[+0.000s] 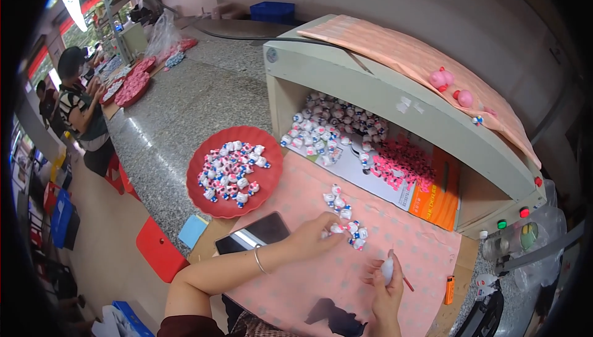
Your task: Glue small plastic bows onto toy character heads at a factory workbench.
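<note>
Small white cat-like figurines with blue and pink parts lie in a cluster [337, 201] on the pink dotted cloth [296, 182]. My left hand [318, 233] reaches over the cloth, its fingers closed around a small white and pink figurine [336, 229]. More figurines [357, 233] lie against its fingertips. Nearer to me, my right hand [386, 284] is closed on a small white rounded object [387, 269], whose exact kind I cannot make out. A thin dark-red stick [408, 284] shows beside that hand; whether the hand holds it is hidden.
A red scalloped tray [197, 195] of figurines stands left, near a phone [256, 233] and blue pad [193, 232]. Ahead, an arched box [370, 68] shelters piled figurines [318, 130] and pink pieces [401, 163]. An orange lighter [450, 289] lies right. A person [83, 108] stands far left.
</note>
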Available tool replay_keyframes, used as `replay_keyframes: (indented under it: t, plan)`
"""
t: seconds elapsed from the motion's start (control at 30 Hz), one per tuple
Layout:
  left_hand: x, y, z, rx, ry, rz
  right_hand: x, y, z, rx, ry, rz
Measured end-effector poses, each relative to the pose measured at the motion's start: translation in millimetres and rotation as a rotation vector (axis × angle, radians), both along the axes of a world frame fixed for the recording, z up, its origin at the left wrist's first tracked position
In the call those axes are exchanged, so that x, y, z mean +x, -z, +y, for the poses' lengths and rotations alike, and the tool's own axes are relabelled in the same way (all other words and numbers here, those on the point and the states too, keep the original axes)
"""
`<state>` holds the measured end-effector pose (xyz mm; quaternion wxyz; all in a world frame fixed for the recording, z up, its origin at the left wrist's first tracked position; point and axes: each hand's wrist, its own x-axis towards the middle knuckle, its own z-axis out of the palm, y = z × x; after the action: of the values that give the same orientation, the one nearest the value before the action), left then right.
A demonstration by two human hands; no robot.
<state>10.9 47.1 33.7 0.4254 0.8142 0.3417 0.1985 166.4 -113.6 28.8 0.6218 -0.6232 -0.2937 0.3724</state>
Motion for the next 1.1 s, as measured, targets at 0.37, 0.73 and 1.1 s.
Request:
replay_keyframes:
  t: [0.37,0.73,1.1]
  plan:
    - [-8,-11,-66,-1.181,0.225,-0.512,-1,-13,-3,0.014,0.016,-0.233]
    - [-5,8,-67,-1.285,-0.010,-0.652,3,-29,-17,0.133,-0.103,0.034]
    - [-6,-4,-63,-1.340,-0.111,-0.739,-6,-16,-15,0.235,0.111,-0.409]
